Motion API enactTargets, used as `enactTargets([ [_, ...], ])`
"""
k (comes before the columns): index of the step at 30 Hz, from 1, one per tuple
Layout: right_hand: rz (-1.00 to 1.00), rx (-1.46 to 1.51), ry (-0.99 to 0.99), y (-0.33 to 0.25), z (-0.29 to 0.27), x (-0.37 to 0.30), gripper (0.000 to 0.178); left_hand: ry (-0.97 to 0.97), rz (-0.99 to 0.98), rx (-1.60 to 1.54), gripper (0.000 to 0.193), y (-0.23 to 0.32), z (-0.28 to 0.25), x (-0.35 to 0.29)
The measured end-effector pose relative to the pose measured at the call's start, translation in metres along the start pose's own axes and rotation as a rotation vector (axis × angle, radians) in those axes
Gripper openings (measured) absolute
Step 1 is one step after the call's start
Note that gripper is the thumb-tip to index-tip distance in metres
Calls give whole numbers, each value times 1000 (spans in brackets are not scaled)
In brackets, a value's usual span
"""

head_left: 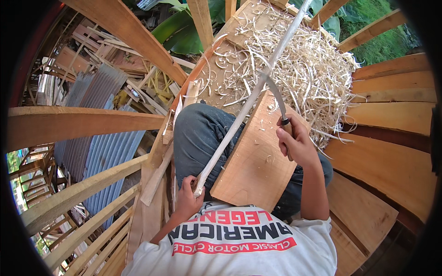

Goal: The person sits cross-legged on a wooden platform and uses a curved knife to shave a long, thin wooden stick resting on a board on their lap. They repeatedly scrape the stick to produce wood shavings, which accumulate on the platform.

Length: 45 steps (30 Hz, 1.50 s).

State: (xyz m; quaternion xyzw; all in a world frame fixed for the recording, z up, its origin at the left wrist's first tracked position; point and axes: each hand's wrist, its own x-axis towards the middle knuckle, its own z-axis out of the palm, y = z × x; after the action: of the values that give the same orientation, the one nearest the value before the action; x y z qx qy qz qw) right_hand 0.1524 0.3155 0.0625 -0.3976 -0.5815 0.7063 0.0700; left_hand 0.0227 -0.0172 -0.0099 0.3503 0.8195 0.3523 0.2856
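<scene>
A long pale stripped wooden pole point(244, 112) runs slantwise from my lap up past the top of the view. My left hand point(189, 200) is closed round its near end, beside my left hip. My right hand point(297, 140) grips the wooden handle of a curved knife point(276, 92), a sickle-like blade whose tip meets the pole about midway along. Under the pole and blade, a flat wooden board point(258, 170) lies across my legs, with a few small shavings on it.
Curly wood shavings point(304, 69) heap up on the plank floor point(216, 92) ahead. Wooden railing slats point(87, 124) stand on the left, with corrugated metal sheets point(110, 142) and scrap timber point(147, 92) below. Broad planks point(386, 161) wall the right side.
</scene>
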Motion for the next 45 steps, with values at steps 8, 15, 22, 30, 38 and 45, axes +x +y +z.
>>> enactTargets([
  [8,-625,-726,24,25,4,-8,27,42,65,31,41,4,0,2],
  [15,-843,-706,0,18,-4,27,16,43,44,28,40,0,0,3],
  [22,-640,-373,524,7,-49,46,12,40,20,3,39,-1,3,3],
  [30,-536,-486,214,51,-21,18,25,26,-21,22,41,11,-4,6],
  [38,-586,-411,237,90,-19,-19,20,-90,-7,19,43,63,-53,44],
  [45,-628,-419,384,84,-31,-60,20,-273,72,-76,47,125,-22,75],
])
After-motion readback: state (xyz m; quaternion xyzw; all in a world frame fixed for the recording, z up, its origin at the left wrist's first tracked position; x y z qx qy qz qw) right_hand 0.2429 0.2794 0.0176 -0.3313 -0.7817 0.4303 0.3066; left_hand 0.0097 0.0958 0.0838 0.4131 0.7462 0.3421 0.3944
